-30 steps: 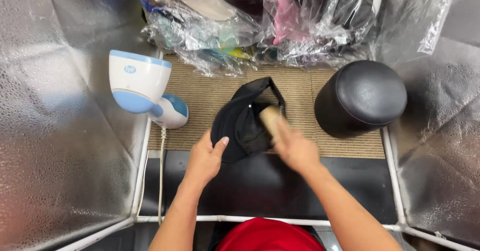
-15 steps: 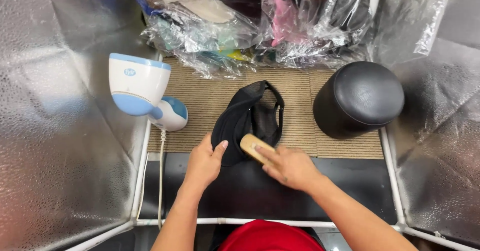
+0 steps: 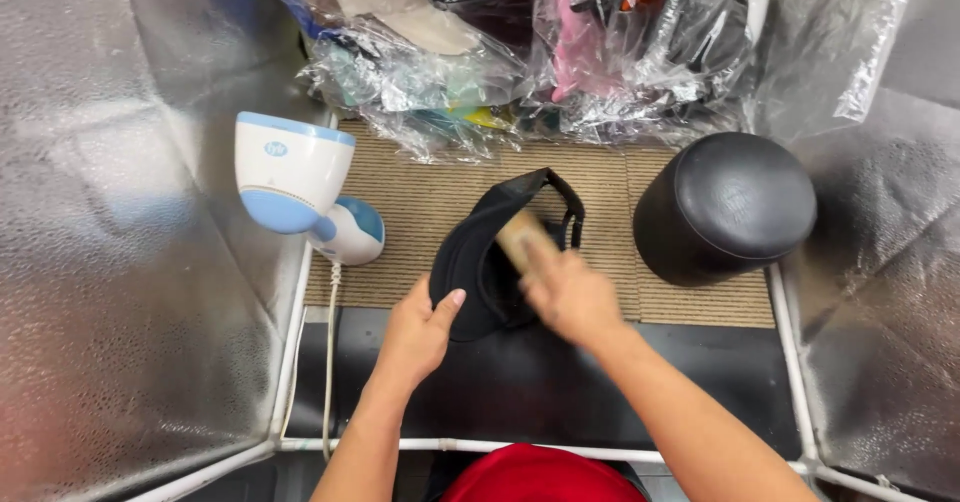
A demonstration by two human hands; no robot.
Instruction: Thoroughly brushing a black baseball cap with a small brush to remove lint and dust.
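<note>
Black cap point(image 3: 480, 262) lies centre on the striped beige mat point(image 3: 420, 202), open side up, strap at the far end. Left hand point(image 3: 420, 330) rests at the cap's near-left edge, fingers loosely spread, thumb touching the brim/edge; pinning it down, not wrapped around anything. Right hand point(image 3: 572, 292) is motion-blurred, curled around a wooden brush point(image 3: 518, 234) w/ the tan end poking out on the far side, over the cap's inside/right part. Can't tell if bristles touch the fabric bc of blur.

Left of the cap, just off the mat edge: white-and-blue handheld steamer point(image 3: 300, 187), cord point(image 3: 328, 362) running toward the near side along the white frame. Right of the cap, near but apart: black rounded dome form point(image 3: 725, 207), standing on the mat's right end. Far side: heap of clear plastic bags point(image 3: 520, 52) w/ caps and clothes inside, pink and cream items showing. Near part of the work surface is a black pad point(image 3: 530, 382). Silver foil walls point(image 3: 120, 262) on left & right. Red garment point(image 3: 540, 474) at bottom edge, the person's own.
</note>
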